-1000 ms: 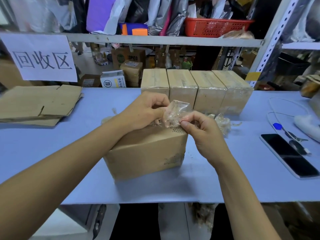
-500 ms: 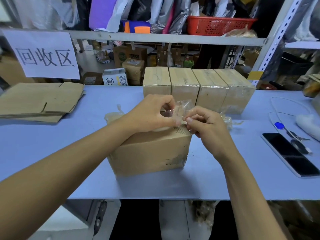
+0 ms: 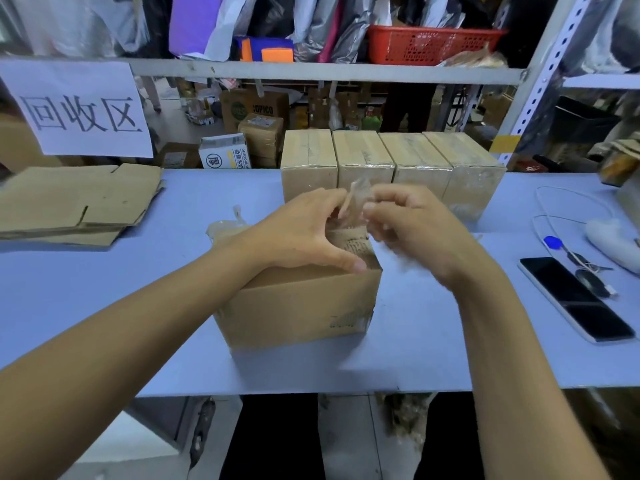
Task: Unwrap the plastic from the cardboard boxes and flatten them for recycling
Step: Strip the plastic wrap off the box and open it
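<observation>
Both hands, left hand (image 3: 301, 233) and right hand (image 3: 412, 230), pinch the plastic wrap (image 3: 356, 202) above the cardboard box (image 3: 298, 306), apparently to tear it open; left thumb braces the box.

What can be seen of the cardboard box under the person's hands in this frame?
The cardboard box is plain brown corrugated card with faint dark print near its lower right corner and on its top. It sits upright on the blue table, in front of a row of four wrapped boxes. The left hand rests on its top, thumb at the front edge. Both hands pinch a crumpled strip of clear plastic above it; the right hand is blurred. More plastic lies bunched behind its left side.
</observation>
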